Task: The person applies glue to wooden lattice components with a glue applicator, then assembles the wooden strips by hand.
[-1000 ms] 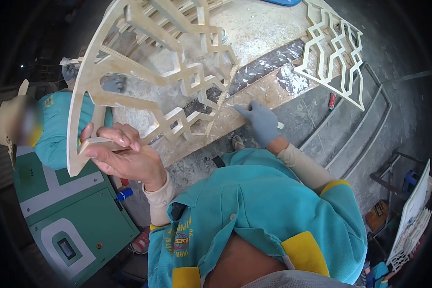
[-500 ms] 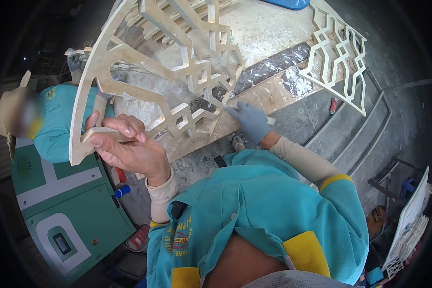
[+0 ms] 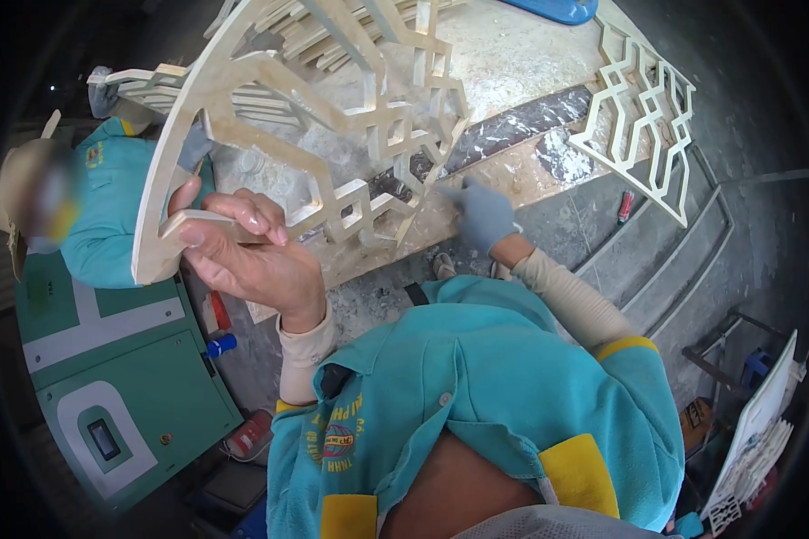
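Observation:
A large pale lattice panel (image 3: 333, 193) with a curved outer edge stands tilted above the workbench. Bare fingers of my left hand (image 3: 256, 247) are wrapped round its lower left corner. My right hand (image 3: 485, 216), in a grey glove, is beside the panel's lower right edge, its index finger pointing left toward the wood. Whether that fingertip touches the panel or holds anything small, I cannot make out. White residue marks the workbench (image 3: 503, 180) below.
A second lattice (image 3: 638, 117) overhangs the bench's right end. Metal rails (image 3: 647, 251) lie beyond it. At the left, a co-worker (image 3: 126, 207) holds another lattice (image 3: 234, 99) near a green cabinet (image 3: 135, 395). A blue object (image 3: 562, 7) sits at the top.
My right hand has shifted slightly right, away from the panel's edge. The co-worker's lattice and far hand have moved up and left, and their other gloved hand now shows behind my panel.

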The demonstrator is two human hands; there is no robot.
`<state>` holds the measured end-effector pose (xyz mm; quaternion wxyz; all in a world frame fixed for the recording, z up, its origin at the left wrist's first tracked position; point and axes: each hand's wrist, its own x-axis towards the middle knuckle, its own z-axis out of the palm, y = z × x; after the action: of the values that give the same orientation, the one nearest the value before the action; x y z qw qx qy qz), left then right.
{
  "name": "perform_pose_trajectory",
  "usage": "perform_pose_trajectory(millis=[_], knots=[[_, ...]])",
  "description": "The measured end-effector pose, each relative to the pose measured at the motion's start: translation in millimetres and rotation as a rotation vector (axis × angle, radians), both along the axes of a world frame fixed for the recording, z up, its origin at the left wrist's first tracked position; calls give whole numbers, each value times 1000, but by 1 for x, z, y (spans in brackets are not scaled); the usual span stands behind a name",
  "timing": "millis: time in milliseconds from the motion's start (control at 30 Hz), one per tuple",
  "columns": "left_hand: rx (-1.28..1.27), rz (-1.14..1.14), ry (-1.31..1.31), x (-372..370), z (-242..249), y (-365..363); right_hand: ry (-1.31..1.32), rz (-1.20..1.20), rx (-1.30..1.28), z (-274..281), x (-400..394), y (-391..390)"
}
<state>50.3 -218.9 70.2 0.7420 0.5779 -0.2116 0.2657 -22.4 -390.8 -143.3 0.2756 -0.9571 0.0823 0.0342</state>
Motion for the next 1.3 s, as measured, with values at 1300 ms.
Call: perform_pose_trajectory(millis=[1300], knots=[[-65, -63, 3, 10, -4, -48, 11, 47, -31, 5, -27, 20]])
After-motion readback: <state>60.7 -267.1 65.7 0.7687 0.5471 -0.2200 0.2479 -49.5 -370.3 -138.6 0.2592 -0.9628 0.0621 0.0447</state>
